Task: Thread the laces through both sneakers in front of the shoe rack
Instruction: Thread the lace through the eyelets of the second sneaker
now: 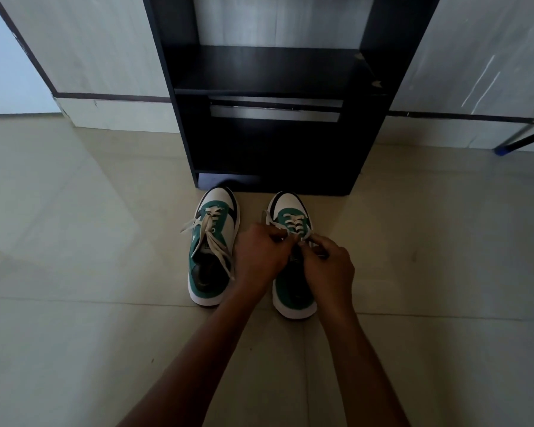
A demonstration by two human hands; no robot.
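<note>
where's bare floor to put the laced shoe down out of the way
Bare tile lies wide open left of the left sneaker and right of the right sneaker, up to the blue-tipped leg. Crowded: the narrow strip between the sneakers, where the left hand and right hand work, and before the shoe rack.

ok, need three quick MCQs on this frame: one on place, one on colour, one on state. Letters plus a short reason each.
1. Where are both hands working?
A. right sneaker
B. left sneaker
C. rack shelf

2. What is the sneakers' main side colour?
A. red
B. green
C. yellow

3. What state are the left sneaker's laces in?
A. removed
B. tied in a bow
C. loose, ends trailing

Answers:
1 A: left hand and right hand pinch the lace over the right sneaker.
2 B: green panels.
3 C: the left sneaker has untied ends hanging.
</note>
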